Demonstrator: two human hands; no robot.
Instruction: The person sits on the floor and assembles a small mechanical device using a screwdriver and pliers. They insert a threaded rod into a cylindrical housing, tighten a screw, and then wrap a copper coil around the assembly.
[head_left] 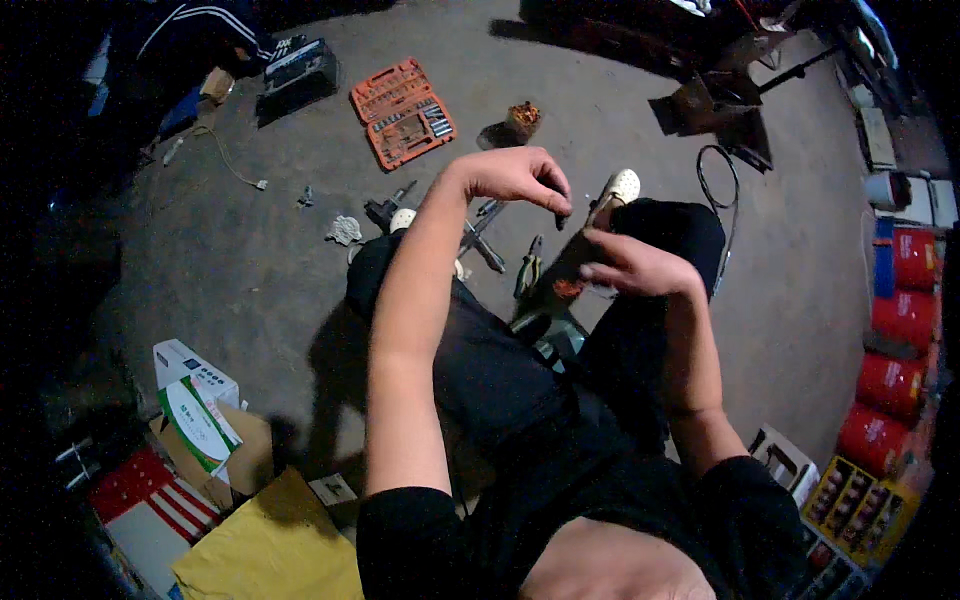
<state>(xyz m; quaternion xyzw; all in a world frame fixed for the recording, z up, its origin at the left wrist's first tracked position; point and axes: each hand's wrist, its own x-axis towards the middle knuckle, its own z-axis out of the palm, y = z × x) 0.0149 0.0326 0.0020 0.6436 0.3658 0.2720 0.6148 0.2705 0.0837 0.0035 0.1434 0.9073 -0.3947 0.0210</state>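
My left hand (518,178) reaches out over the floor with thumb and fingers pinched together. A small dark piece (561,221) pokes out below its fingertips; its kind is too small to make out. My right hand (648,266) hovers lower and to the right, thumb and forefinger apart, nothing visible between them. Close to its thumb, a reddish tangle like copper wire (567,288) lies lower down. Pliers (530,268) with dark and yellowish handles rest between my feet. Left of them is a long metal tool (483,247), partly covered by my left forearm.
An orange socket-set case (405,115) lies unfolded ahead, beside a small container (524,117) of orange-brown bits. A black case (298,75) stands far left. Red drums (890,385) line the right side. Cardboard boxes (250,450) and a yellow sheet (270,545) sit at lower left.
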